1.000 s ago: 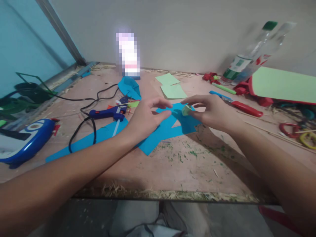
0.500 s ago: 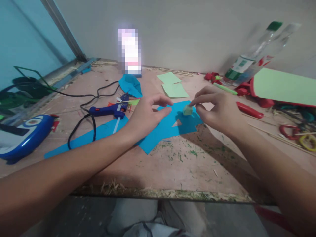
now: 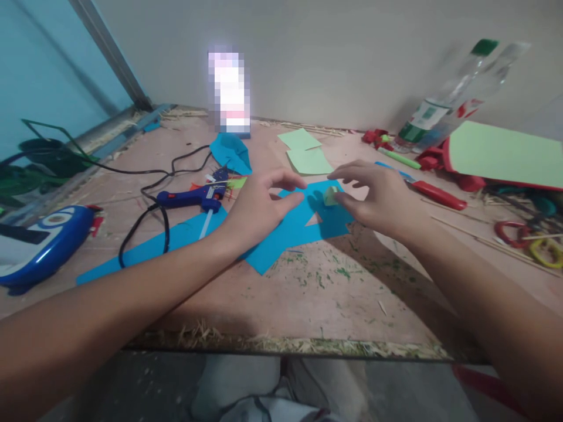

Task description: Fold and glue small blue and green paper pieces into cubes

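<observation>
A small pale green paper piece (image 3: 330,196), which looks rolled or folded, rests on the blue paper (image 3: 281,240). My right hand (image 3: 373,196) is beside it with thumb and fingers apart, the thumb tip at its right side; whether they touch I cannot tell. Over the left part of the blue paper is my left hand (image 3: 268,205), thumb and forefinger apart with nothing between them. A blue glue gun (image 3: 189,199) with a white glue stick lies left of my left hand. Two light green paper squares (image 3: 308,158) lie behind my hands.
A lit phone (image 3: 231,94) stands at the wall. Plastic bottles (image 3: 424,120), a red-handled cutter (image 3: 440,194), scissors handles (image 3: 512,233) and thin sticks (image 3: 475,240) are on the right. A blue-and-white device (image 3: 57,246) sits at left. Green scraps (image 3: 325,272) litter the front.
My right hand's forefinger has lifted off the small green paper piece, and its fingers have spread. The piece has turned slightly on the blue paper. My left hand has hardly moved.
</observation>
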`<state>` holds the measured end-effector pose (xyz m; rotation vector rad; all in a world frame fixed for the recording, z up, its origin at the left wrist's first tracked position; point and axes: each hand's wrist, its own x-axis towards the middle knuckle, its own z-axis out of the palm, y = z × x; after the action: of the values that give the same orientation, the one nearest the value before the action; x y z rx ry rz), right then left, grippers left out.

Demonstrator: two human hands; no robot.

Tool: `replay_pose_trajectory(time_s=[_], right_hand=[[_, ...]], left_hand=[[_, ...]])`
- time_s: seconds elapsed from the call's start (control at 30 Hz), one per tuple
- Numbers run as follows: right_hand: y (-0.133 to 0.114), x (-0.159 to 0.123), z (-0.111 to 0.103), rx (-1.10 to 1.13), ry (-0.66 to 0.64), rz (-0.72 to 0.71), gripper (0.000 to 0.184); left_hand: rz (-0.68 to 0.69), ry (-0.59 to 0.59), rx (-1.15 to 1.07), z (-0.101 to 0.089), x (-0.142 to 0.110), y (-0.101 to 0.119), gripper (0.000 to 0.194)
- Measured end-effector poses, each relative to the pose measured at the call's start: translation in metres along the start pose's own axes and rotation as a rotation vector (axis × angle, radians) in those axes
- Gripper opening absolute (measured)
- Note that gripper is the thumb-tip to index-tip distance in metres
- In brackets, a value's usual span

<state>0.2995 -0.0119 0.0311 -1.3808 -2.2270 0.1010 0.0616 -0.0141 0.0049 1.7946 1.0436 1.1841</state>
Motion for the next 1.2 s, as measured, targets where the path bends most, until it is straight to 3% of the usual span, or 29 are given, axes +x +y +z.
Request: replay_pose_trajectory(time_s=[0.13,0.3,0.43,0.83,1.2], right_hand=[[0.000,0.001,0.003,0.141,-0.053,0.107,0.027],[-0.010,0.000,0.000,0.514,-0.044,0.179,0.021],[-0.025,-0.002,-0.002,0.661,-0.142,0.170,0.022],[-0.033,-0.004,-0.002,0.441,-0.103,0.124,0.025],[-0.032,-0.006,0.005,0.420,-0.144,0.077,0.022]], left_hand=[[0.006,-0.035,0.115,0.001,-0.001,0.000,0.018],[-0.034,-0.098,0.134,0.006,-0.005,0.001,0.053],[0.002,-0.134,0.078,0.009,-0.009,0.002,0.053],[0.013,-0.202,0.264,0.009,-0.011,-0.007,0.065],[0.054,-0.213,0.288,0.010,-0.010,-0.008,0.065]])
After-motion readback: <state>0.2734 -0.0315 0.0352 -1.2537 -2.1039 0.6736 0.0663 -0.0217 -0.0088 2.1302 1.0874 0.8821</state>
